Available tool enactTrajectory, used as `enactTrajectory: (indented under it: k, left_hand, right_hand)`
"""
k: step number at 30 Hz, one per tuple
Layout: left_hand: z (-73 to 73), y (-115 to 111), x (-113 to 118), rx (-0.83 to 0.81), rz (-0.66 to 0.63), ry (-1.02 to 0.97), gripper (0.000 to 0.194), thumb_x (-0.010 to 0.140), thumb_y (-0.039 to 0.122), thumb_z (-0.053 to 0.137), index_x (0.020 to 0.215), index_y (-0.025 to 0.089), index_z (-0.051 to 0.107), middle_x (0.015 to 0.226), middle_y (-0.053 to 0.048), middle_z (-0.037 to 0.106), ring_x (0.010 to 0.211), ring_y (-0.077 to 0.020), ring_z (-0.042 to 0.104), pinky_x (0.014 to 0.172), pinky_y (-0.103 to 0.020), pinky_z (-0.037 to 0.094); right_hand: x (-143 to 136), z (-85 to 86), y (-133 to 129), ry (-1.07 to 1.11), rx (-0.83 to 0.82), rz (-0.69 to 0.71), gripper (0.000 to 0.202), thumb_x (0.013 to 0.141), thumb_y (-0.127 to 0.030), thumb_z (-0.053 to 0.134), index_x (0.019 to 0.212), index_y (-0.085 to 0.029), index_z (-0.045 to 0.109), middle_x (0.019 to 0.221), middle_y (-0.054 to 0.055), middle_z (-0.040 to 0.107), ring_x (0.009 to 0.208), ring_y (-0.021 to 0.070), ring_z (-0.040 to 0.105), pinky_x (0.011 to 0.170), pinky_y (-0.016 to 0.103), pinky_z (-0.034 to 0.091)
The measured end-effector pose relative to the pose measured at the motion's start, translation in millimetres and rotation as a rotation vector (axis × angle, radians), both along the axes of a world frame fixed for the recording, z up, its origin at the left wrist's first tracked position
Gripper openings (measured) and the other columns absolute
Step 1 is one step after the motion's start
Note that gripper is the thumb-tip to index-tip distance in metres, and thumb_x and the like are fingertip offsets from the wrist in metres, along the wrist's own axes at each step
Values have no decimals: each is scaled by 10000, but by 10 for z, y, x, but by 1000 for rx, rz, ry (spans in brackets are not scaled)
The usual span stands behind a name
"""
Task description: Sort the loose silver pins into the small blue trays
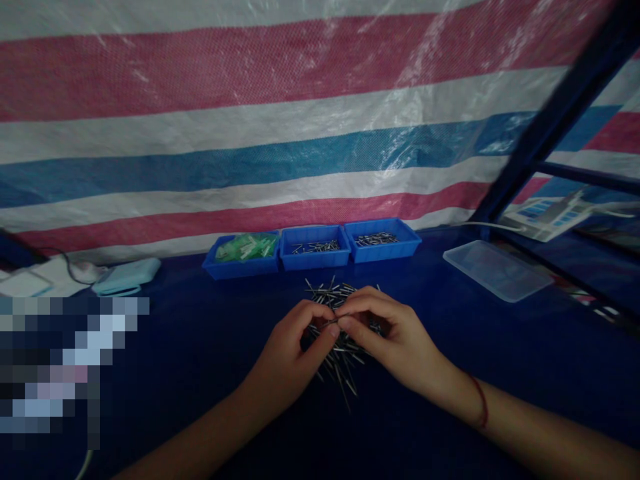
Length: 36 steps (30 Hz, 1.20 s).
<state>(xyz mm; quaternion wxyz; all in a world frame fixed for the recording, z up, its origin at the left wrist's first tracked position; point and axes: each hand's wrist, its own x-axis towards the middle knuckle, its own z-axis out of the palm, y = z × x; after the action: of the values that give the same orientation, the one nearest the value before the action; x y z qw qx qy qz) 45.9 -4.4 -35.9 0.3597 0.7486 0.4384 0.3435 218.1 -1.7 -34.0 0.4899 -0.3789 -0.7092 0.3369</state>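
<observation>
My left hand (296, 348) and my right hand (390, 328) meet over the middle of the dark blue table, fingertips nearly touching. Between thumb and forefinger, each pinches what looks like one thin metal rod (331, 322); most of it is covered by the fingers. Under and around my hands lies a loose pile of similar thin metal rods (344, 368), pointing in many directions. Some of the pile is hidden behind my hands. A dark red cord (481, 400) circles my right wrist.
Behind the pile stand three blue bins: a left bin (243, 269) with green plastic and small pieces, a middle bin (316, 259) and a right bin (387, 252) with metal rods. A clear plastic lid (495, 270) lies right. A light blue case (129, 275) sits left.
</observation>
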Motion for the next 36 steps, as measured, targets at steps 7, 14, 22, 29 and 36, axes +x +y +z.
enactTrajectory:
  k: [7,14,22,29,36]
  left_hand:
    - [51,-6,11,64,55,-16,46,856,201,492,864,200,538,799,11,549,715,-133,510,655,-265,394]
    - [50,-15,-28,63,90,-2,101,864,285,491,871,202,549,790,1,578,726,-150,532,663,-287,414]
    - [-33,107,-98,-9,143,-100,215,882,336,459,1056,210,473,893,-27,585,789,-165,575,702,-311,462]
    - [-61,349,-244,210,152,185,204,867,231,472,1062,185,509,933,-41,597,854,-185,577,778,-339,456]
    - [-171,533,-410,348,94,342,241,894,112,353,983,171,568,951,-57,593,918,-184,554,836,-363,435]
  right_hand:
    - [13,-13,19,-32,13,-2,86,825,-210,569,852,-218,650,808,20,597,732,131,572,593,268,462]
    - [-22,-46,-17,-115,-20,53,102,850,-205,536,860,-214,637,864,33,593,785,138,575,660,285,486]
    - [261,118,345,-247,276,-285,132,871,-224,498,815,-195,615,855,44,609,837,164,572,764,322,463]
    - [889,-37,979,-651,380,-842,276,815,-330,548,995,-153,660,999,139,574,937,293,532,793,463,431]
    - [700,-20,666,-353,304,-615,144,820,-278,523,821,-198,643,891,79,623,854,238,585,689,381,462]
